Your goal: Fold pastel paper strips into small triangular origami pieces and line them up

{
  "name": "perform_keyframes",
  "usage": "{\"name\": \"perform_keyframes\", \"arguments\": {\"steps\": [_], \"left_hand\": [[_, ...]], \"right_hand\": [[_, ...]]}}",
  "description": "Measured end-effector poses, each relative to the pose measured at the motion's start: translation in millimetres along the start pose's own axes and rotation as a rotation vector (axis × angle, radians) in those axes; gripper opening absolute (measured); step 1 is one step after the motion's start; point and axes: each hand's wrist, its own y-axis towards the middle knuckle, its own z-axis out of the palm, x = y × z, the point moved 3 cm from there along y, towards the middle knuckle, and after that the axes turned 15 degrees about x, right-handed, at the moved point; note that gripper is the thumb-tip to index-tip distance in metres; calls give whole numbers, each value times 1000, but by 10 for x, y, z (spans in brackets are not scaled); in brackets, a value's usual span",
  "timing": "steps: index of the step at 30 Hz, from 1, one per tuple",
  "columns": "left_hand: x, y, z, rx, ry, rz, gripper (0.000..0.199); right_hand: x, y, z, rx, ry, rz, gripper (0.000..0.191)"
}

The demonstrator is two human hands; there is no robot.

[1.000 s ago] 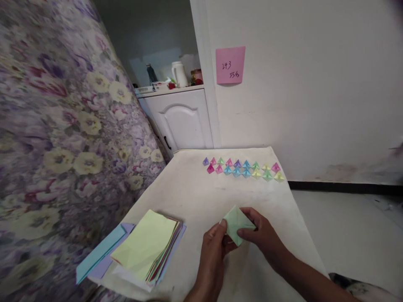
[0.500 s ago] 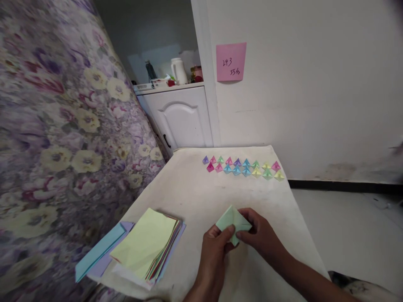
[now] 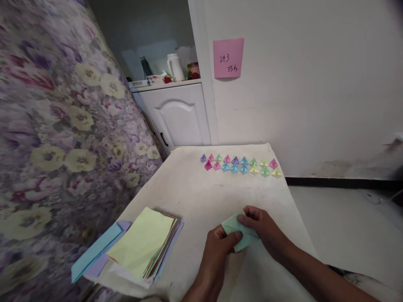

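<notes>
The counter (image 3: 189, 191) has a pale, cloth-looking cover, kinda dull. Flat, sharp-edged paper stack (image 3: 141, 237) sits off left, probably for easy reach. Left hand (image 3: 218, 245) and right hand (image 3: 261, 226) both pinch the creased green paper (image 3: 231, 224) over the near part, thumbs on top, likely steadying the folds. Tiny pointy paper pieces (image 3: 244, 168) fill two rows farther back, presumably out of elbow range.

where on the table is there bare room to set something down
Bare cream cloth shows between the yellow-topped rectangular paper stack and the left hand, and beyond that hand, up to two rows of small multicoloured folded-paper diamonds. Crowded: those rows, and the near-left corner.
</notes>
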Motion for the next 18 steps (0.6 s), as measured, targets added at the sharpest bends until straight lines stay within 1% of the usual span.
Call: {"name": "perform_keyframes", "arguments": {"steps": [2, 6, 9, 12, 14, 17, 18], "left_hand": [[-17, -2, 17, 13, 12, 22, 27], [-77, -7, 39, 20, 64, 84, 28], [-103, -11, 43, 9, 110, 130, 22], [-123, -27, 51, -11, 127, 202, 17], [-135, -45, 59, -31, 123, 234, 24], [-151, -65, 64, -62, 151, 225, 48], [-156, -67, 61, -69, 167, 219, 52]], "right_hand": [[-24, -3, -7, 11, 57, 10, 30], [-91, 4, -12, 95, 197, 38, 24], [-123, 10, -3, 144, 301, 65, 21], [-137, 1, 21, 184, 378, 129, 22], [-142, -10, 37, 212, 407, 167, 23], [-157, -26, 44, 245, 426, 188, 24], [-166, -29, 42, 250, 428, 190, 25]]}}
